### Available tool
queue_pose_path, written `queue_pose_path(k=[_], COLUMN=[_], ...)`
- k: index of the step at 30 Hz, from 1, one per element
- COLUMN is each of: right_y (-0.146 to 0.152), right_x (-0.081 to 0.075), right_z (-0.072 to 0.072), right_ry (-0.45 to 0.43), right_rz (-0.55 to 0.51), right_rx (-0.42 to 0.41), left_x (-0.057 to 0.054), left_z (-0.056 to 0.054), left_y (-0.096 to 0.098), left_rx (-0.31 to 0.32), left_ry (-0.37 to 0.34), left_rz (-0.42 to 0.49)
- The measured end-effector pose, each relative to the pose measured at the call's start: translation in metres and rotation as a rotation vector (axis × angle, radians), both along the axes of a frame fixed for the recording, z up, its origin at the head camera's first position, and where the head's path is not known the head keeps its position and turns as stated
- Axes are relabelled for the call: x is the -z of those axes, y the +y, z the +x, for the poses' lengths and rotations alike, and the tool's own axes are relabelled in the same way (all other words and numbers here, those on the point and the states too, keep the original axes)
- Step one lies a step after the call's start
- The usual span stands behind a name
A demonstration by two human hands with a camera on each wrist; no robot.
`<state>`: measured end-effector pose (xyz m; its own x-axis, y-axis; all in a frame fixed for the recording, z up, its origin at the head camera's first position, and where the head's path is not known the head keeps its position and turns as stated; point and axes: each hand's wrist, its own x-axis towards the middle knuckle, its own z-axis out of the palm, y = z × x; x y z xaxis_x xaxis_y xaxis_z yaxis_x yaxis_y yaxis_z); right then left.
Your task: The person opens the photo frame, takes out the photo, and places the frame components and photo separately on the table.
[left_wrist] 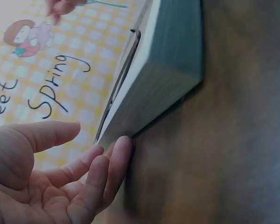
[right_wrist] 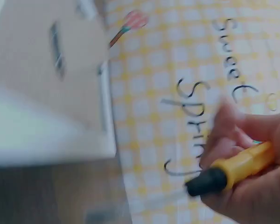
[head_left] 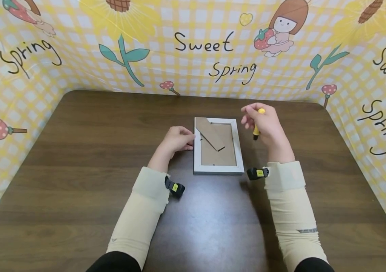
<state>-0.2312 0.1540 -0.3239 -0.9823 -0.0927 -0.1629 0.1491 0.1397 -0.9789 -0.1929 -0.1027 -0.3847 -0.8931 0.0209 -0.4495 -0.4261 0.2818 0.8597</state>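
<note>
A photo frame (head_left: 218, 169) lies back side up on the table, its rim pale and its outer side dark. On its brown backing board (head_left: 209, 155) a slanted stand leg (head_left: 211, 134) is attached, and small dark tabs dot the inner edge. My left hand (head_left: 178, 139) is at the frame's left side, fingertips right at the edge and thumb apart from it in the left wrist view. To the right of the frame, my raised right hand (head_left: 265, 122) grips a screwdriver by its yellow handle (right_wrist: 249, 163). Its shaft looks blurred and points down past a black collar.
The dark wooden table (head_left: 77, 170) stretches out on both sides of the frame. A yellow checked cloth (head_left: 193, 75) with printed drawings rises along its back and sides. Black wrist straps (head_left: 175, 187) with small devices sit on both pale sleeves (head_left: 145, 211).
</note>
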Motion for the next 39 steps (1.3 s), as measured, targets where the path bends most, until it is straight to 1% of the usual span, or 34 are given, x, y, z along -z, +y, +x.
queue_pose_path(k=[4,7,10,12,17,21,24,28,32,35,39], right_y=[-0.014,-0.028,-0.042,-0.050,-0.063,-0.071,-0.076,-0.081,-0.084,-0.084,-0.083], right_x=[-0.002,0.002,0.011,0.018,0.034,0.041,0.044,0.046,0.048,0.051,0.055], right_z=[0.002,0.003,0.003,0.005,0.010,0.012,0.014,0.015,0.015,0.014,0.012], right_ry=[0.042,0.050,0.059,0.054,0.032,0.016,-0.001,-0.018,-0.007,-0.012,-0.046], right_rz=[-0.433,-0.682,-0.851,-0.955,-1.119,-1.198,-1.193,-1.180,-1.175,-1.188,-1.222], right_rx=[0.113,0.160,0.212,0.248,0.354,0.450,0.496,0.518,0.529,0.549,0.583], left_x=[0.000,0.000,0.001,0.003,0.007,0.007,0.007,0.008,0.008,0.008,0.007], left_z=[0.014,0.023,0.031,0.034,0.035,0.035,0.035,0.035,0.035,0.035,0.035], left_y=[0.000,0.000,0.001,0.003,0.008,0.010,0.010,0.009,0.009,0.009,0.011], left_rx=[-0.020,-0.028,-0.021,-0.014,0.001,0.013,0.012,0.013,0.030,0.046,0.063], left_ry=[0.022,0.035,0.033,0.036,0.063,0.073,0.074,0.079,0.093,0.102,0.118], left_rz=[-0.001,-0.030,-0.056,-0.065,-0.085,-0.108,-0.119,-0.133,-0.144,-0.163,-0.203])
